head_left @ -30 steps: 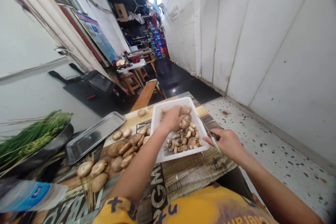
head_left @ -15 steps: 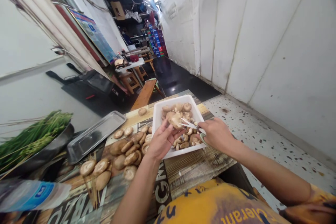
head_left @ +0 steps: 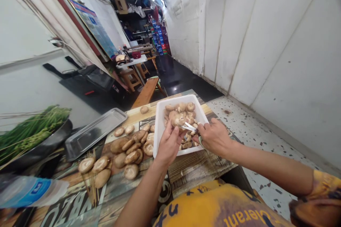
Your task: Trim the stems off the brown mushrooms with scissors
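A brown mushroom point(head_left: 178, 119) is pinched in the fingers of my left hand point(head_left: 169, 141), its underside turned up, above the white plastic tub point(head_left: 159, 127). My right hand point(head_left: 214, 135) is closed round the pale green handles of a pair of scissors point(head_left: 190, 127). The blades point left and lie against the mushroom's underside; the exact contact spot is too small to tell. Inside the tub are whole mushrooms at the far end and cut stems point(head_left: 187, 145) at the near end.
Left of the tub lies a pile of mushrooms point(head_left: 131, 157), with several more on bamboo skewers point(head_left: 92, 188). Further left are a metal tray point(head_left: 93, 136), a bowl point(head_left: 62, 135) of green vegetables and a plastic bottle point(head_left: 34, 191). A wooden bench point(head_left: 146, 92) stands beyond the table.
The scissor blades look nearer together and lower on the mushroom. Both hands have shifted slightly, the right one leftward. The whole view has moved a little.
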### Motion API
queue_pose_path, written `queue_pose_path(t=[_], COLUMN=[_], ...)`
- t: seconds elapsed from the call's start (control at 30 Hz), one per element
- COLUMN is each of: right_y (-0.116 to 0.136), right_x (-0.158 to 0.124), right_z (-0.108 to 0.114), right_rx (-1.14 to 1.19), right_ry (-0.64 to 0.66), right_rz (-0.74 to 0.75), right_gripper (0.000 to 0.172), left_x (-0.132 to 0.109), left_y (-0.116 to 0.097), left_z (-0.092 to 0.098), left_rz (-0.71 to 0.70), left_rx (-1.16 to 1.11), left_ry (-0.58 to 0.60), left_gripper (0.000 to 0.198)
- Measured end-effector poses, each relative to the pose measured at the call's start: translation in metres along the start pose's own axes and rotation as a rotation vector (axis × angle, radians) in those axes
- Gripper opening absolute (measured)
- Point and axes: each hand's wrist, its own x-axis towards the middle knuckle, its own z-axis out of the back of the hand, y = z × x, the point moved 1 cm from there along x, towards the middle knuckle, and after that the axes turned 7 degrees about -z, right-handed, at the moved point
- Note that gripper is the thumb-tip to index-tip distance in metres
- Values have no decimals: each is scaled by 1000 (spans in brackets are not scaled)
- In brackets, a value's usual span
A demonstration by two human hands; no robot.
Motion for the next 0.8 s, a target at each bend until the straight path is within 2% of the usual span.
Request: queue_pose_path(t=[0.2,0.33,0.47,0.57,0.67,0.73,0.8], right_y=[-3,-1,-1,-6,-15,-21,-27], right_x=[7,8,9,11,13,14,14], right_z=[3,6,6,5,4,3,3], right_rx=[12,48,73,40,-2,-37,-69], right_ry=[139,191,239,274,244,182,95], right_rz=[66,29,-22,-17,34,68,98], right_gripper=[42,37,34,32,30,29,28], left_x=[-4,-2,0,2,4,7,9], left_y=[-2,-2,-3,-8,-15,-19,-22], left_z=[-5,-5,1,10,20,25,28], left_rz=[4,-12,15,98,183,234,310], left_rx=[14,29,-9,-28,-33,-40,-54], left_ry=[-24,-11,-19,-51,-153,-219,-234], left_gripper=[52,44,39,35,30,23,17])
